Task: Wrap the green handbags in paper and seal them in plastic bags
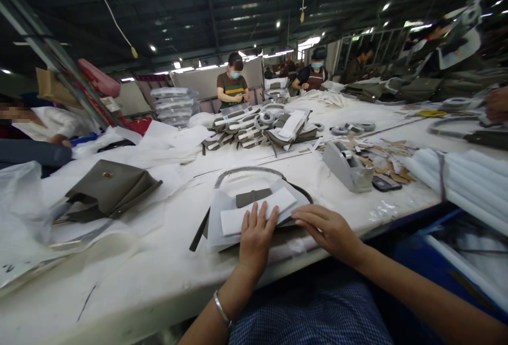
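Observation:
A dark olive handbag (254, 197) lies on the table in front of me, partly covered by thin white sheeting and a white foam strip (234, 220). Its pale wrapped handle (250, 169) arches away on the far side, and a dark strap (301, 191) curves down the right. My left hand (256, 239) rests flat on the foam strip, fingers slightly spread. At the bag's right edge my right hand (331, 231) has its fingers drawn together, pinching the dark strap; the exact contact is partly hidden.
A grey tape dispenser (347, 168) stands to the right, beside a dark phone (387, 183) and cardboard scraps. Another olive bag (113, 189) lies left. Several bags (254, 128) are heaped at the back. White foam rolls (472, 178) overhang the right edge. Several people work around the table.

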`<state>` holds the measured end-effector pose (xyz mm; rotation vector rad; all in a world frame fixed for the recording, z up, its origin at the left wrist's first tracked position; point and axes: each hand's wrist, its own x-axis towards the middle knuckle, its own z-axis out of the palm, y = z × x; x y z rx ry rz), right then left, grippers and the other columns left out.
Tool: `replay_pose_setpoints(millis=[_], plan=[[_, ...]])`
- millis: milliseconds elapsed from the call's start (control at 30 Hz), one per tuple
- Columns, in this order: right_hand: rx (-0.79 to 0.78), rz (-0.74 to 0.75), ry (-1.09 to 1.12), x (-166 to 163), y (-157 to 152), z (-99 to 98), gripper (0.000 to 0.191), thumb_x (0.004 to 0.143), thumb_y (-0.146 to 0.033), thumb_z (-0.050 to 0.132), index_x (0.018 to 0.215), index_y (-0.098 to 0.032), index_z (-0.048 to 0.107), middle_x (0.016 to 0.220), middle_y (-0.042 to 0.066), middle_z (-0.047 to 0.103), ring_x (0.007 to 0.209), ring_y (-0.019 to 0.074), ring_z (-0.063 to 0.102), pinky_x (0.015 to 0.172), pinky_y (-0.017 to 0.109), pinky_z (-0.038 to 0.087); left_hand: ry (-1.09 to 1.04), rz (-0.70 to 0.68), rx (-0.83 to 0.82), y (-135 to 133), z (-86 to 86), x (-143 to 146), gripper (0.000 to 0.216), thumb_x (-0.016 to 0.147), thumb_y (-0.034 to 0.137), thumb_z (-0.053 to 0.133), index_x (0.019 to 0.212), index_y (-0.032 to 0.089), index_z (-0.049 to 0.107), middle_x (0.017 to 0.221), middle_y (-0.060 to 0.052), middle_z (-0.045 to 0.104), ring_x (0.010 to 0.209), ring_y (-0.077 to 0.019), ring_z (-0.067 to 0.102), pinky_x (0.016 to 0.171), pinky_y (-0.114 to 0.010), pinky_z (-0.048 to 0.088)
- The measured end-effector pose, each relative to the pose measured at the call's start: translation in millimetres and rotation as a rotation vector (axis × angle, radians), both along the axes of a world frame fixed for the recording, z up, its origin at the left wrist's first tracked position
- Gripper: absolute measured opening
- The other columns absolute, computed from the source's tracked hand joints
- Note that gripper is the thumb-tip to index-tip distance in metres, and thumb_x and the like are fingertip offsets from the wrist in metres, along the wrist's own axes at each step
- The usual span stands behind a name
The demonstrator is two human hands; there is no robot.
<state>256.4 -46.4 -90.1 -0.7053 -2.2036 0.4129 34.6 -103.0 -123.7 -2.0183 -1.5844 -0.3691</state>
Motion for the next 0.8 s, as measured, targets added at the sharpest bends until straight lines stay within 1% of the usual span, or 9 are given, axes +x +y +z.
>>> replay_pose_setpoints(millis=[100,200,300,367,433,533,633,700,800], plan=[[-0.011,-0.005,-0.032,-15,39,22.2,0.03,0.099,-0.032,0.045,0.114,-0.025,0.07,0.116,0.007,0.07,0.11,0.0214,0.064,0.101,0.036,0.05,0.031,0.009,-0.002,-8,-0.1,8,0.056,0.093,0.014,0.058,0.146,0.027,0.046,0.147,-0.01,0.051,0.134,-0.0345,0.048,0.105,-0.051,0.049],[-0.12,-0.018,-0.253,-43,83,33.6,0.031,0.098,-0.027,0.045,0.119,-0.022,0.068,0.122,0.005,0.069,0.113,0.0205,0.063,0.103,0.032,0.046,0.054,0.004,-0.016,-15,2.0,8,0.058,0.092,0.013,0.059,0.146,0.027,0.045,0.146,-0.009,0.052,0.132,-0.0341,0.05,0.103,-0.05,0.05],[-0.235,-0.047,-0.49,-78,123,32.9,0.027,0.094,-0.024,0.053,0.115,-0.019,0.07,0.117,0.006,0.071,0.11,0.0203,0.065,0.099,0.029,0.047,0.052,0.012,-0.032,-19,3.6,4,0.058,0.091,0.012,0.059,0.146,0.027,0.045,0.146,-0.009,0.052,0.131,-0.0333,0.051,0.103,-0.05,0.051],[-0.282,-0.09,-0.589,-101,146,26.5,0.021,0.091,-0.026,0.06,0.103,-0.015,0.073,0.108,0.01,0.074,0.104,0.023,0.067,0.095,0.033,0.049,0.041,0.028,-0.034,-20,3.1,2,0.058,0.091,0.013,0.059,0.146,0.027,0.045,0.146,-0.009,0.052,0.131,-0.0332,0.051,0.103,-0.05,0.051],[-0.33,-0.163,-0.681,-122,163,17.4,0.022,0.09,-0.031,0.064,0.098,-0.013,0.072,0.104,0.013,0.073,0.102,0.0244,0.067,0.094,0.04,0.05,0.034,0.04,-0.037,-20,1.2,1,0.057,0.092,0.013,0.057,0.146,0.027,0.044,0.147,-0.009,0.051,0.132,-0.0332,0.05,0.103,-0.05,0.05],[-0.386,-0.252,-0.779,-143,179,3.4,0.032,0.089,-0.041,0.066,0.103,-0.012,0.069,0.11,0.012,0.07,0.105,0.0231,0.065,0.097,0.046,0.05,0.036,0.041,-0.037,-19,-2.8,0,0.056,0.094,0.014,0.055,0.147,0.028,0.043,0.147,-0.008,0.051,0.133,-0.0329,0.049,0.103,-0.049,0.05],[-0.422,-0.283,-0.829,-149,185,-5.6,0.035,0.087,-0.043,0.069,0.105,-0.013,0.067,0.115,0.012,0.067,0.11,0.0234,0.063,0.1,0.047,0.048,0.035,0.047,-0.04,-18,-6.0,0,0.057,0.095,0.017,0.055,0.149,0.029,0.041,0.149,-0.008,0.048,0.135,-0.0326,0.047,0.105,-0.048,0.049],[-0.45,-0.283,-0.841,-147,188,-7.9,0.038,0.084,-0.045,0.072,0.102,-0.012,0.068,0.113,0.013,0.068,0.108,0.0243,0.063,0.098,0.046,0.049,0.028,0.052,-0.043,-17,-7.2,0,0.056,0.096,0.019,0.054,0.149,0.03,0.04,0.15,-0.008,0.046,0.136,-0.0325,0.045,0.106,-0.048,0.048],[-0.506,-0.262,-0.825,-142,190,-8.5,0.038,0.079,-0.047,0.075,0.093,-0.012,0.07,0.099,0.012,0.071,0.098,0.0235,0.067,0.091,0.042,0.052,0.018,0.047,-0.024,-15,-8.3,0,0.054,0.096,0.02,0.054,0.148,0.03,0.041,0.149,-0.007,0.048,0.135,-0.0322,0.047,0.105,-0.047,0.049]])
